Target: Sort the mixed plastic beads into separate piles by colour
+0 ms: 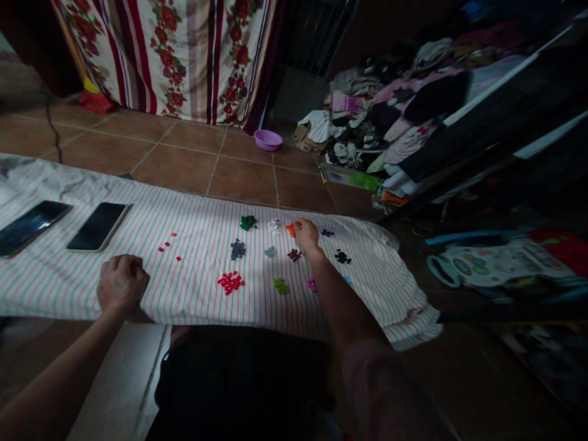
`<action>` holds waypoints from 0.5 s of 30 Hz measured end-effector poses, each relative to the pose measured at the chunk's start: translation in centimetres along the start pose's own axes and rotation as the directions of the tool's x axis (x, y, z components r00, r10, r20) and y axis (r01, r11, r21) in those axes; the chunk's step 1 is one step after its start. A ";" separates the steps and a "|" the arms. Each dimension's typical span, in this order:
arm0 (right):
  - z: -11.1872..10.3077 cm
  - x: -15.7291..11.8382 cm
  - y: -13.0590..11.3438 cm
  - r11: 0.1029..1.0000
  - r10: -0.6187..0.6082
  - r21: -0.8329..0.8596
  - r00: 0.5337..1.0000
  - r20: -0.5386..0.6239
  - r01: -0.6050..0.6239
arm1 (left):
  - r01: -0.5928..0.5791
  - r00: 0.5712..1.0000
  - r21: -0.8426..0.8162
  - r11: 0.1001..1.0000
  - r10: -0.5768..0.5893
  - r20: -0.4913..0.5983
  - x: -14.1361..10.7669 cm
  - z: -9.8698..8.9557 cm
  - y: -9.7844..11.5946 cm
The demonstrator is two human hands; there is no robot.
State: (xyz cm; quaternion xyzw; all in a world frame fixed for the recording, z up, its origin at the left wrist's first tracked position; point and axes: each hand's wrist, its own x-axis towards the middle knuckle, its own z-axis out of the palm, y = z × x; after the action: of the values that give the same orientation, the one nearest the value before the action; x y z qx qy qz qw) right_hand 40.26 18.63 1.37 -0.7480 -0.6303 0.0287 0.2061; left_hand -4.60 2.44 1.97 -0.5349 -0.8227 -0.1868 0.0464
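Observation:
My right hand point(307, 234) reaches over the striped cloth, its fingers drawn together at a small pile of orange pieces point(290, 229). Whether a piece sits between the fingertips is hidden. White pieces point(274, 226) lie just left of it, brown ones point(294, 255) just below, and purple ones point(327, 233) to its right. My left hand point(122, 282) rests on the cloth near the front edge with fingers curled in, their inside hidden. Close to it are several loose red and orange-red pieces point(167, 244) and a phone point(98, 226).
More piles spread over the striped cloth point(193, 300): dark green point(248, 223), dark grey point(237, 249), light grey point(270, 252), black point(342, 256), red point(230, 282), lime green point(280, 285), pink point(312, 284). A second phone point(32, 226) lies far left. On the floor stands a purple basin point(268, 140).

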 end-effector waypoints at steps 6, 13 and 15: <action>0.7 0.5 0.6 0.995 0.020 0.102 1.000 0.013 -0.021 | 0.030 0.999 0.013 0.999 -0.031 0.035 0.1 -0.3 0.3; -0.1 -0.5 1.4 0.958 0.052 0.285 0.997 -0.060 -0.033 | -0.005 1.000 -0.002 1.000 0.005 -0.006 0.0 -0.1 0.0; -0.7 -1.1 1.3 0.959 0.052 0.284 0.995 -0.084 -0.026 | 0.003 1.000 0.001 1.000 -0.003 -0.005 0.0 0.1 -0.1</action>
State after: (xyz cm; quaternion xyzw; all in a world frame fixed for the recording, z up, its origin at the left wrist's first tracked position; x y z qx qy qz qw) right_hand 41.43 17.22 1.34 -0.7237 -0.5950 0.0885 0.3382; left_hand -4.66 2.46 1.87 -0.5333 -0.8234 -0.1878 0.0486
